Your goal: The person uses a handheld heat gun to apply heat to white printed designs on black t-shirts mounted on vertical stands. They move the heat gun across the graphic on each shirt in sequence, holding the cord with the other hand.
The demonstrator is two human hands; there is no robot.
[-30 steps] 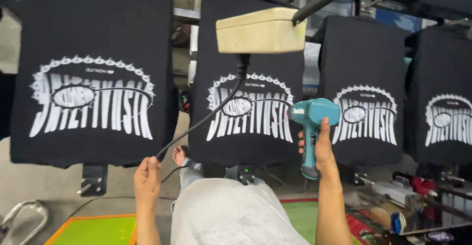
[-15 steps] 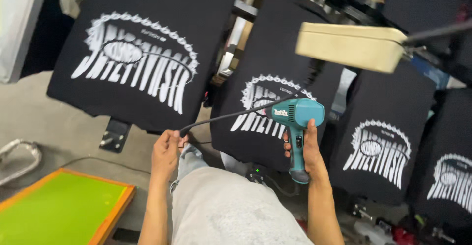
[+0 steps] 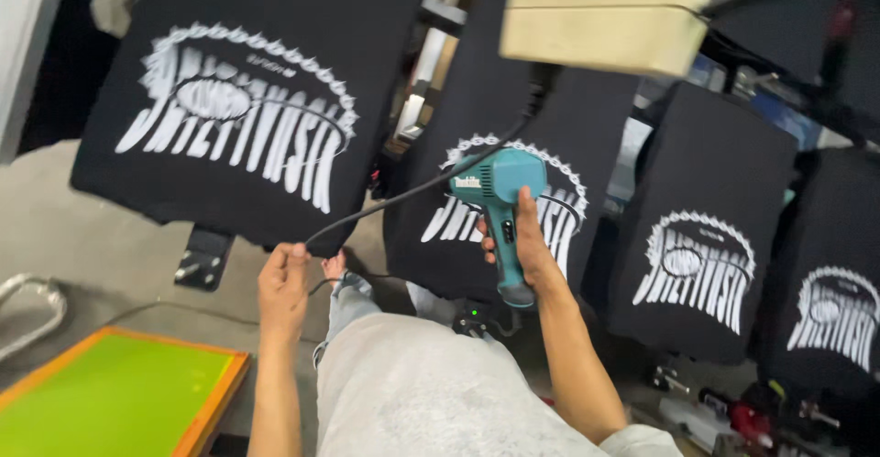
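Note:
My right hand grips the handle of a teal heat gun, its nozzle aimed at the white print on the middle black T-shirt. A black cord runs from the gun down to my left hand, which pinches it just below the lower corner of the left black T-shirt. Each shirt is stretched flat on a press platen and carries the same white lettered design. My light grey trouser leg fills the lower middle.
A cream box-shaped heater head on a dark arm hangs over the middle platen. More printed black shirts sit on platens to the right. A green screen in an orange frame lies at lower left on the concrete floor. Tools clutter the lower right.
The view has swung and drawn closer. The heat gun has moved up over the middle shirt's print, and my left hand has risen with the cord toward the left shirt's corner.

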